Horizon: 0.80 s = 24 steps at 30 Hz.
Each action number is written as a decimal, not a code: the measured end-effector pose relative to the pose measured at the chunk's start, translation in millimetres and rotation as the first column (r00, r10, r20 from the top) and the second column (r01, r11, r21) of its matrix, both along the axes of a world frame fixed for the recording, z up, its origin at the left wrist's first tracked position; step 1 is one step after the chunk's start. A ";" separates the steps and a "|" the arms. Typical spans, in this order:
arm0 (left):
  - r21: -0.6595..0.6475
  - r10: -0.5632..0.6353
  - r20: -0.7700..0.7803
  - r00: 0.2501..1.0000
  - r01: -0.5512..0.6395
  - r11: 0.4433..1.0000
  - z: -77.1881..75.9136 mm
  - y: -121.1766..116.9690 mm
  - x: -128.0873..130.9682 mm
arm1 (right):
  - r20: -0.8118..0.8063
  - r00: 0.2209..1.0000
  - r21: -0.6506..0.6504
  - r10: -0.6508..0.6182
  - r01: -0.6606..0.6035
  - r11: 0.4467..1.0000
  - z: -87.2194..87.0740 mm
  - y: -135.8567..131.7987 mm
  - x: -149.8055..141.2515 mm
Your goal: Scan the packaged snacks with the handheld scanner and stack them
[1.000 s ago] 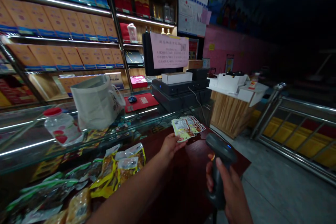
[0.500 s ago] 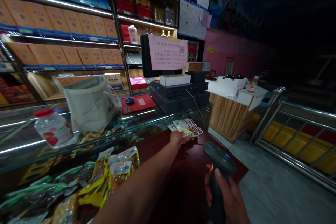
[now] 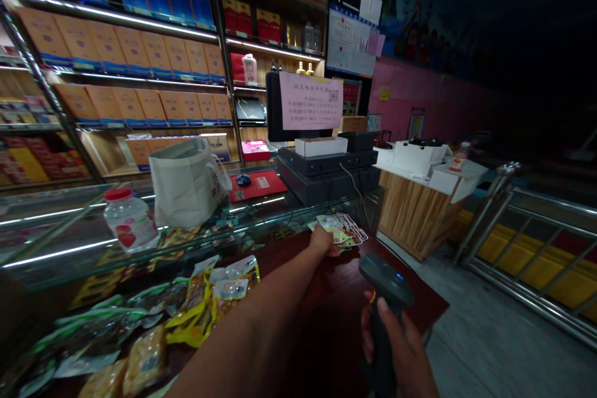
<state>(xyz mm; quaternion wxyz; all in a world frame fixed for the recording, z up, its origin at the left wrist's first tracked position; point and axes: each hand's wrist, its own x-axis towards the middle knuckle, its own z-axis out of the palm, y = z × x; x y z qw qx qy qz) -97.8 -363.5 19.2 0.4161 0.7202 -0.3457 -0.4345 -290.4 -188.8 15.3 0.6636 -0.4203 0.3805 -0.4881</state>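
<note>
My left hand [image 3: 324, 241] reaches forward to the far end of the dark red tabletop. Its fingers are curled at the near edge of a small fanned pile of green and white snack packets [image 3: 342, 229], closed on a packet there; the fingertips are partly hidden. In my right hand [image 3: 396, 339] is a black handheld barcode scanner [image 3: 385, 280], held upright by its handle with a blue light showing on top. The scanner's head is to the right of the pile, nearer to me.
Yellow snack bags [image 3: 200, 314], green-edged bags [image 3: 102, 329] and wrapped pale food [image 3: 145, 357] lie at left. On the glass counter stand a red-lidded jar [image 3: 129, 224], a white bag [image 3: 181, 183] and a cash drawer [image 3: 326, 180]. A metal railing [image 3: 527, 230] stands at right.
The view has turned slightly left, so things sit farther right. My left hand has stayed at the packets, its fingers looking more curled. My right hand keeps hold of the scanner.
</note>
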 end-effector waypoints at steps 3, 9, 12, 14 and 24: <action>0.004 -0.068 0.126 0.990 0.068 0.998 9.4 23.9 6.8 | -0.015 1.000 -0.007 0.014 -0.014 1.000 -1.4 3.9 2.5; -0.139 -0.138 0.338 0.931 0.195 0.971 37.5 136.5 45.6 | 0.049 0.997 0.014 0.066 -0.067 0.998 -0.5 16.5 15.4; -0.195 -0.014 0.445 0.896 0.112 0.974 45.5 213.6 78.8 | 0.053 0.990 0.017 0.133 -0.134 0.991 1.5 24.1 27.7; -0.223 0.111 0.502 0.858 0.004 0.975 43.6 268.1 101.8 | 0.051 0.984 0.018 0.172 -0.173 0.985 2.5 29.0 37.1; -0.167 0.242 0.813 0.530 -0.186 0.968 -29.9 443.6 84.9 | -0.029 0.961 -0.017 0.274 -0.275 0.961 6.6 51.8 78.0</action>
